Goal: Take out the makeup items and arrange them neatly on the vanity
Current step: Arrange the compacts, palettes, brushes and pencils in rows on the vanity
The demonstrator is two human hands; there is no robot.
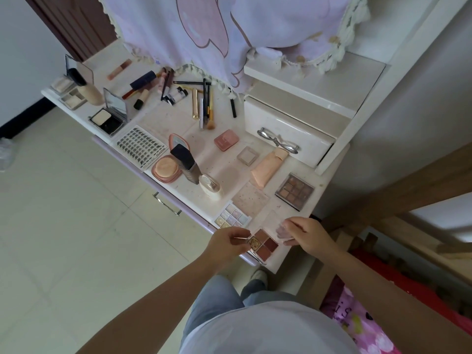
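Note:
A small eyeshadow palette [264, 244] with brown and glitter pans lies at the near corner of the white vanity top [224, 172]. My left hand [228, 241] pinches its left edge. My right hand [305, 235] pinches its clear lid on the right. Beside it lie a pastel palette [232, 215] and a brown nine-pan palette [295, 191]. Further along sit a peach tube [268, 168], a pink compact [226, 140], a cream bottle [210, 186], a dark foundation bottle [186, 163], a lash tray [140, 146], powder compacts and several brushes and pencils [204, 103].
A small drawer box [286, 129] with a metal handle stands at the back right of the vanity. A lilac cloth [204, 29] hangs over the mirror area. A drawer handle [167, 204] sticks out below the front edge. Pink fabric [362, 325] lies by my right side.

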